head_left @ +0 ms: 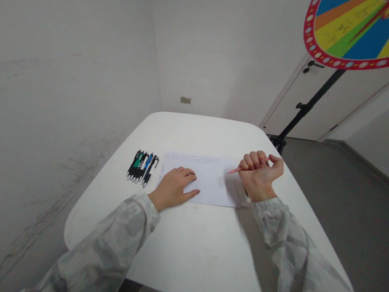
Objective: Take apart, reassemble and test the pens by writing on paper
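Observation:
A white sheet of paper [211,184] lies on the table, with lines of small writing along its top and left edges. My left hand [173,186] rests flat on the left part of the sheet, fingers spread. Over the sheet's right edge, my right hand [259,173] is closed around a pink pen [235,170], its wrist turned so the inner side shows. One end of the pen sticks out to the left, and the middle is hidden by the fingers. Another sheet or pad shows partly under the right edge, mostly covered by the hand and its shadow.
Several pens [141,166] with black, green, white and blue parts lie in a row left of the paper. The white table [199,251] has rounded corners and stands near walls. A colourful prize wheel [361,33] on a black stand [312,104] is at the right, before a door.

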Demonstrator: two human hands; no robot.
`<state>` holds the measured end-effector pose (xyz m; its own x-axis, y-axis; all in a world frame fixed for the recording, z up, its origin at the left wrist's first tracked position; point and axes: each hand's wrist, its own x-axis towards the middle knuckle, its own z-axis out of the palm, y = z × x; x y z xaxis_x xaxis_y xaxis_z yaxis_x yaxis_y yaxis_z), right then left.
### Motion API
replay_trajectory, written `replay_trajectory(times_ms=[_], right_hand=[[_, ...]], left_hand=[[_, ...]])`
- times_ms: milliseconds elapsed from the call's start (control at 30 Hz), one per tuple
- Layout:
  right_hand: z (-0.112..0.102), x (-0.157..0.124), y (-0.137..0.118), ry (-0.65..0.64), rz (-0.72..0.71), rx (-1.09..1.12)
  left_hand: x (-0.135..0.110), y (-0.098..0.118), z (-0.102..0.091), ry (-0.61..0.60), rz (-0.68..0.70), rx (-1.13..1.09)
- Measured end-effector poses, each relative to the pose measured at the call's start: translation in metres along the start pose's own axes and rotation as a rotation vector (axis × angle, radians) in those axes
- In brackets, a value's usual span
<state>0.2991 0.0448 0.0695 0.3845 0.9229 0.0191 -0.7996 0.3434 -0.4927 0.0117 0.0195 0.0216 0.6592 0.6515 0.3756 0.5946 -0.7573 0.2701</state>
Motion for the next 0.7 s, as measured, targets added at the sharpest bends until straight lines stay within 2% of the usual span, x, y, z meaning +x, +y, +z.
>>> replay_trajectory(times_ms=[200,333,400,600,700], right_hand=[[-0.006,0.012,0.003,-0.049,0.0,-0.217],[-0.01,0.018,0.01,-0.111,-0.101,-0.411],[-0.011,0.018,0.013,-0.111,-0.14,-0.539],[-0.019,0.006,0.027,-0.186,-0.071,-0.966],[-0.03,0.006,0.037,-0.203,-0.13,-1.122]], left_hand=[[-0.001,-0.002,0.003,0.013,0.004,0.004],[-0.001,-0.002,0.003,0.009,0.005,0.01],[0.0,-0.001,0.002,0.006,0.005,0.011],[0.001,0.003,0.0,0.006,0.004,0.015],[0.002,0.004,0.0,0.005,0.001,0.015]])
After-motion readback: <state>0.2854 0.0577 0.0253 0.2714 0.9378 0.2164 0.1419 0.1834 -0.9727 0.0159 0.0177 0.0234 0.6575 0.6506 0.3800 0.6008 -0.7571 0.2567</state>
